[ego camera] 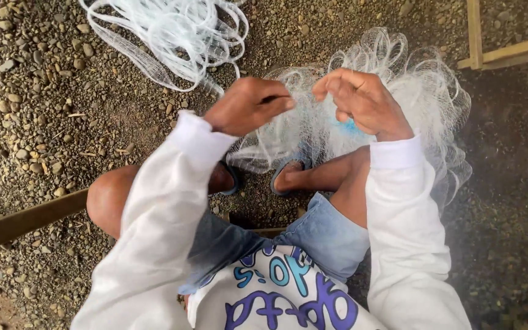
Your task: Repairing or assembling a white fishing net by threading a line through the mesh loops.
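A person is sitting low over gravel ground (62, 91), working on a heap of fine white fishing net (398, 91). The net heap is lying on the gravel just beyond the person's sandalled feet (288, 174) and is the landmark here. Both hands are hovering over the near edge of the heap, close together but not touching each other. The left hand (249, 105) is closing its fingers in a pinch on thin strands of mesh, knuckles up. The right hand (362, 101) is curling its fingers around more mesh just beside it, wrist bent downward. A small blue object (349, 127), possibly a netting tool or a float, is showing under the right hand; what it is cannot be told.

A second bundle of net (166, 36) is lying left of and beyond the heap, well apart from the hands. How much of the net is already handled cannot be judged; most of the heap is sitting bunched and loose, so much appears left. Both arms are reaching forward in white sleeves, elbows bent over bare knees. Wooden beams (508, 52) are crossing the ground right of the heap.
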